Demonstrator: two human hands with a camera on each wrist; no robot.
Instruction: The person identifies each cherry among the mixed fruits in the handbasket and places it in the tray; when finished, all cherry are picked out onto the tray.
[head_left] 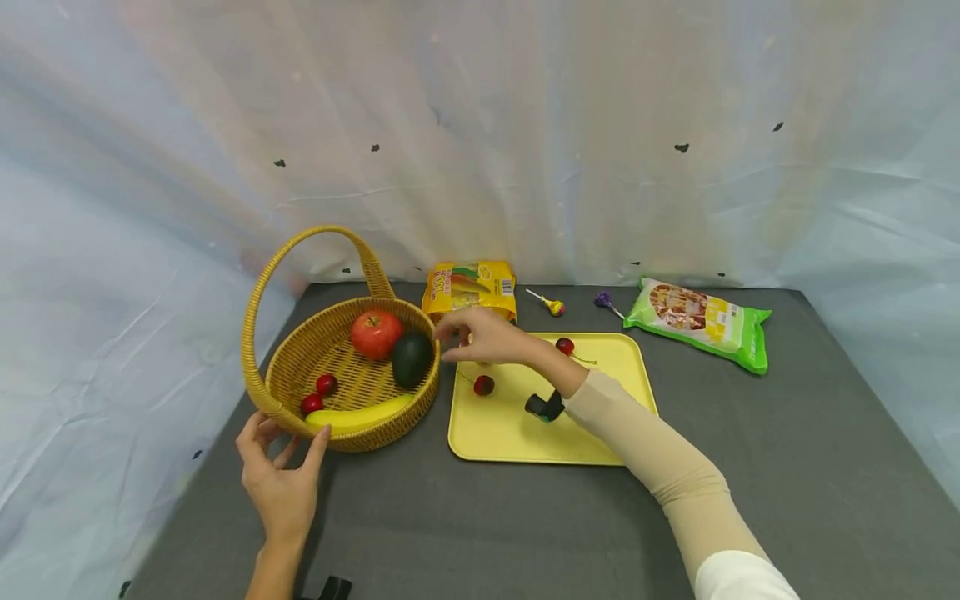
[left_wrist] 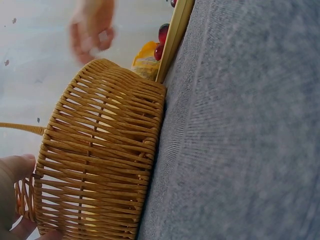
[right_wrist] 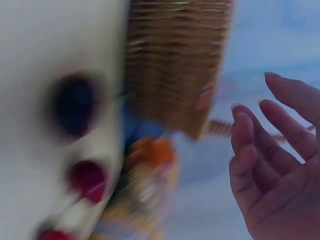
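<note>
My left hand (head_left: 281, 492) grips the near rim of the yellow wicker basket (head_left: 431, 400), thumb and fingers around the foot of its handle. In the basket lie a red apple (head_left: 377, 335), a dark green avocado (head_left: 412, 359), a banana (head_left: 360, 416) and two cherries (head_left: 326, 384). My right hand (head_left: 487, 336) hovers between the basket and the yellow tray (head_left: 525, 446), its fingers loosely bent with nothing between them. Cherries with stems (head_left: 483, 385) lie on the tray, one more (head_left: 565, 345) toward its back edge. The right wrist view is blurred.
Behind the tray lie a yellow snack bag (head_left: 472, 287), a yellow lollipop (head_left: 555, 307) and a purple lollipop (head_left: 603, 300). A green packet (head_left: 701, 323) lies at the back right of the grey table (head_left: 720, 467). Pale sheeting (head_left: 510, 167) hangs behind.
</note>
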